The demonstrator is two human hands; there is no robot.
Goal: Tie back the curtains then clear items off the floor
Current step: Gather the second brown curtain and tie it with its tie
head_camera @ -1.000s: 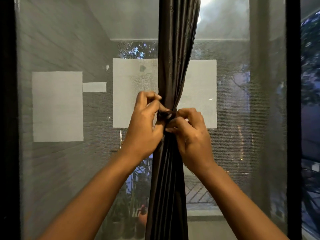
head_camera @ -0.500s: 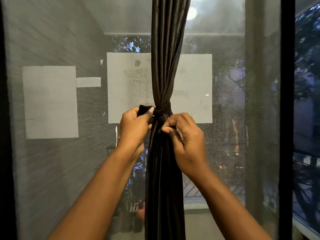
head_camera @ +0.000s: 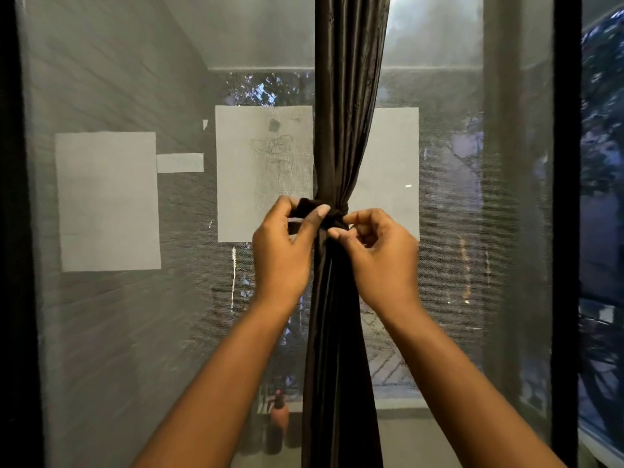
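While the dark curtain (head_camera: 341, 298) hangs gathered into one bunch at the middle of the mesh window screen (head_camera: 135, 332), the left hand (head_camera: 283, 251) pinches the loose end of the tie band (head_camera: 309, 211) between thumb and fingers, and the right hand (head_camera: 381, 255) sits curled beside the knot, fingertips touching it. Risk now: let that end slacken and the wrap could slip on this glossy, pleated cloth. Pale paper sheets (head_camera: 108, 201) show flat behind the fine mesh.

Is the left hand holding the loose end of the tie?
Yes, the left hand pinches the tie's dark end beside the gathered curtain.
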